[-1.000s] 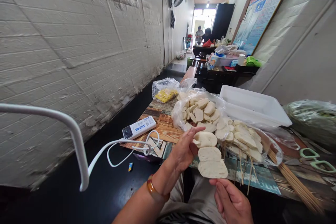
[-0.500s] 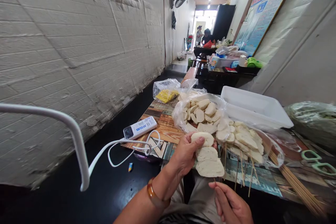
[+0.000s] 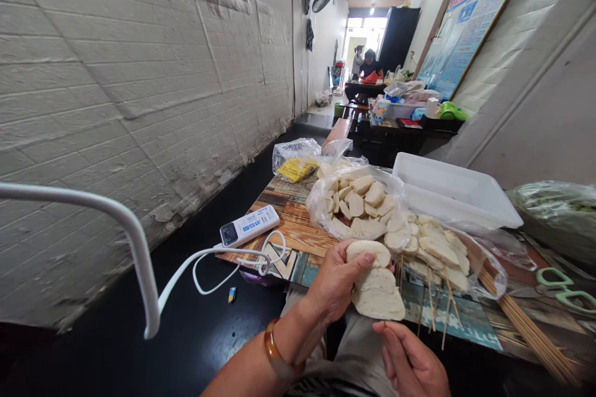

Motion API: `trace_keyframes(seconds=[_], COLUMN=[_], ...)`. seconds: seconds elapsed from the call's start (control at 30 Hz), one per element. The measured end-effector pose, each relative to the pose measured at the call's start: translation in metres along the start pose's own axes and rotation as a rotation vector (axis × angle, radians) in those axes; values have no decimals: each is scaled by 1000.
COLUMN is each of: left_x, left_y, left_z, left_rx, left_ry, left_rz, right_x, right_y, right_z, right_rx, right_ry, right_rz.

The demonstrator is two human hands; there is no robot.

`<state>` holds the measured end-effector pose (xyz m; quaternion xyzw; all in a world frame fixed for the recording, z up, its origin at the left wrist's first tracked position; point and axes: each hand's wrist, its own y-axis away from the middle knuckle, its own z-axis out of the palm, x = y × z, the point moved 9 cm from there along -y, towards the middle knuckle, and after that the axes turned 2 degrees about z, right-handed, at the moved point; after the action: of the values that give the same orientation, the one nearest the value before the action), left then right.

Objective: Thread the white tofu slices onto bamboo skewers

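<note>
My left hand [image 3: 338,282] grips a pale oval slice [image 3: 370,252], thumb on top and fingers underneath. Just below it, more pale slices [image 3: 379,298] overlap in a row, threaded on a stick. The fingertips of my right hand [image 3: 410,353] pinch the lower end of that bamboo skewer, mostly hidden in the slices and fingers. Beyond my hands, a clear plastic bag [image 3: 321,205] holds many loose slices [image 3: 356,205]. Beside it lies a pile of skewered slices [image 3: 437,245], their sticks pointing towards me.
On the patterned table [image 3: 288,214] are a white power bank [image 3: 249,226] with a cable, a yellow packet [image 3: 297,169], a white tray [image 3: 459,189], a bundle of bamboo skewers [image 3: 535,335] and green-handled scissors [image 3: 565,288]. Two people are far back.
My left hand and its slice have moved slightly right and down, closer to the slices below. My right hand stays almost in place, still pinching the skewer.
</note>
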<state>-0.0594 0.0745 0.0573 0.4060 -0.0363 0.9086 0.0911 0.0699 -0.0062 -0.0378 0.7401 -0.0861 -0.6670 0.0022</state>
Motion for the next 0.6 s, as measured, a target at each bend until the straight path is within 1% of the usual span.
trace_keyframes(seconds=[0.17, 0.33, 0.6], left_x=[-2, -2, 5], left_y=[3, 5, 7], left_z=[2, 3, 0], left_rx=[-12, -33, 46], left_ry=[-2, 3, 99], left_rz=[-4, -4, 14], right_x=[-8, -7, -15], right_y=[-1, -2, -3], right_z=[2, 1, 0], right_rx=[-23, -19, -2], right_ry=[5, 31, 34], right_rz=[-42, -11, -41])
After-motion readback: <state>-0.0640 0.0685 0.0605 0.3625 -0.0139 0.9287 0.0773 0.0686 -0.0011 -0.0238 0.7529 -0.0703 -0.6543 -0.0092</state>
